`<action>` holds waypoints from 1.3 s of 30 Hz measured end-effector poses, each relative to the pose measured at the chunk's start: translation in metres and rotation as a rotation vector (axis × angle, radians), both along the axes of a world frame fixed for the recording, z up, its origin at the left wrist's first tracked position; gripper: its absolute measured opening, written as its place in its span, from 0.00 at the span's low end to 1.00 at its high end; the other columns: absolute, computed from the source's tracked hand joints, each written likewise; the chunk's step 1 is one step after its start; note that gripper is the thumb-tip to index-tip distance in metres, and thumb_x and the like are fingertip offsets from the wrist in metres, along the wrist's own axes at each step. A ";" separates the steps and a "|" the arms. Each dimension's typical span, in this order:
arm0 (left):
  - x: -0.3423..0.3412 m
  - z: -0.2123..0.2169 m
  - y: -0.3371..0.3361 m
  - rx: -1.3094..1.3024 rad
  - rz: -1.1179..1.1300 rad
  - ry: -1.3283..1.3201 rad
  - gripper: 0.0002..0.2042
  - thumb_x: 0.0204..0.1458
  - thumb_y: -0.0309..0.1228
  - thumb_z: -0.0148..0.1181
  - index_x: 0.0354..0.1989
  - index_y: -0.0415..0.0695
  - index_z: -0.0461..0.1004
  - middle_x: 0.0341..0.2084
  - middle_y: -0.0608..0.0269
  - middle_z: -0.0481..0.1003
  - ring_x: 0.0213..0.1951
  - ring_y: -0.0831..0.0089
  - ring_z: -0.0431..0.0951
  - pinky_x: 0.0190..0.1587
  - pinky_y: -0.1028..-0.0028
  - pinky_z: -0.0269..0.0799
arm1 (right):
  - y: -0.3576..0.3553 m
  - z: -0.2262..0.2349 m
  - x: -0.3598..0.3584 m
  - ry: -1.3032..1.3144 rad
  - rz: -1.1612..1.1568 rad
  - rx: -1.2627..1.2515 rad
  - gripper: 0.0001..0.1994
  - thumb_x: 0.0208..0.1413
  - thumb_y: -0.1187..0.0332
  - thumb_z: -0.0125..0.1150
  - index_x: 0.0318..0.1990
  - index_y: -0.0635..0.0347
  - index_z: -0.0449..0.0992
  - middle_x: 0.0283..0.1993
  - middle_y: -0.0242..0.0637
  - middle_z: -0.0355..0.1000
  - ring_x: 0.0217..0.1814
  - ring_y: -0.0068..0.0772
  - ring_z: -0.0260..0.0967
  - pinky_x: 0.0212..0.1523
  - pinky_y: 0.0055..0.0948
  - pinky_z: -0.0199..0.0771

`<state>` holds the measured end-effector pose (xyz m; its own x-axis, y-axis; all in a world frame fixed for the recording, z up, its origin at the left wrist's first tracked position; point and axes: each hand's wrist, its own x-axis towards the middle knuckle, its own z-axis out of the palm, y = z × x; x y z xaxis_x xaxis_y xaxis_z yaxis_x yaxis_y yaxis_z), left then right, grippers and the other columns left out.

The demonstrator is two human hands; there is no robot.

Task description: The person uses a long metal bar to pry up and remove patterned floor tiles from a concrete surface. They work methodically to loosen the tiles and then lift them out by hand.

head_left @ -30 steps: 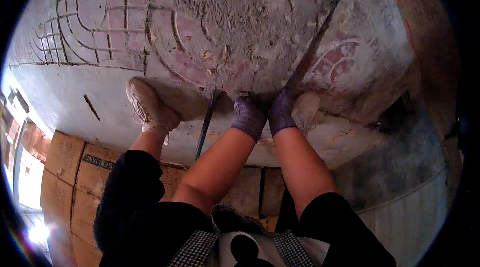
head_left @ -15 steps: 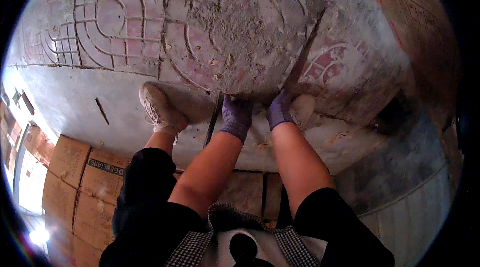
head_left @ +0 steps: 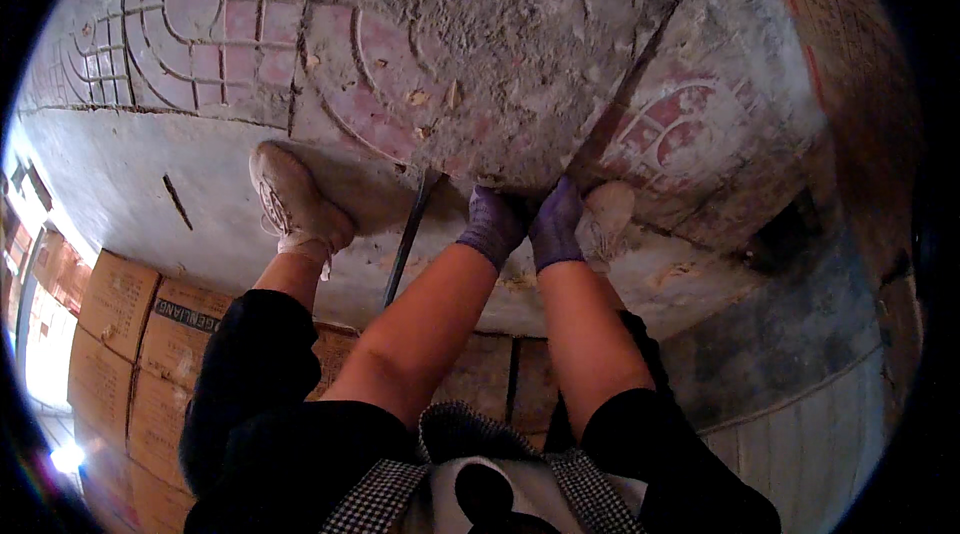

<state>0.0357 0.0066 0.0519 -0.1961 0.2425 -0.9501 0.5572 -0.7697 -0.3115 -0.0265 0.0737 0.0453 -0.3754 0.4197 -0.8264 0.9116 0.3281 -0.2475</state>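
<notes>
A grey and reddish paving slab (head_left: 400,114) with curved grooves and crusted dirt lies in front of me. My left hand (head_left: 494,224), in a purple knit glove, is closed at its near edge. Close beside it, my right hand (head_left: 557,224), gloved alike, grips that edge near the slab's right corner. The fingertips of both are hidden at the edge. Left of my left hand a dark narrow bar (head_left: 408,239) slants, its upper end against the slab's edge. It is apart from both hands.
My beige shoes stand either side of my hands, the left shoe (head_left: 292,196) farther out. Stacked cardboard boxes (head_left: 112,302) fill the lower left. Another grooved slab (head_left: 690,134) lies to the right, near a dark hole (head_left: 785,229). A brown carton (head_left: 850,34) stands at far right.
My left hand has moved right, away from the bar and next to my right hand. The bar now leans more, with more of it showing. The view has shifted slightly.
</notes>
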 end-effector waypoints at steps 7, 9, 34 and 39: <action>0.008 -0.016 0.030 -0.044 -0.081 -0.072 0.23 0.56 0.43 0.41 0.59 0.48 0.64 0.58 0.62 0.66 0.57 0.58 0.65 0.59 0.60 0.59 | 0.056 -0.034 0.020 0.020 0.512 0.049 0.24 0.55 0.57 0.46 0.53 0.65 0.66 0.51 0.40 0.66 0.54 0.39 0.63 0.52 0.37 0.65; 0.033 -0.032 0.057 -0.240 -0.421 -0.035 0.23 0.56 0.44 0.41 0.57 0.47 0.66 0.55 0.60 0.68 0.54 0.58 0.69 0.56 0.60 0.63 | 0.067 -0.038 0.027 0.061 0.643 0.040 0.23 0.55 0.57 0.46 0.53 0.64 0.67 0.51 0.39 0.67 0.54 0.37 0.63 0.51 0.37 0.66; 0.020 0.024 -0.025 -0.125 -0.005 -0.052 0.23 0.57 0.46 0.42 0.55 0.45 0.65 0.53 0.55 0.67 0.55 0.54 0.66 0.59 0.54 0.60 | -0.012 0.041 -0.043 -0.282 0.684 -0.483 0.24 0.61 0.55 0.41 0.61 0.58 0.58 0.61 0.42 0.60 0.61 0.45 0.59 0.56 0.43 0.64; 0.006 -0.004 0.003 -0.182 0.018 -0.014 0.26 0.56 0.48 0.42 0.58 0.45 0.64 0.56 0.54 0.66 0.57 0.52 0.64 0.61 0.51 0.56 | -0.012 0.020 -0.024 -0.392 0.333 -0.093 0.27 0.55 0.60 0.54 0.60 0.61 0.58 0.59 0.45 0.63 0.58 0.44 0.63 0.55 0.38 0.66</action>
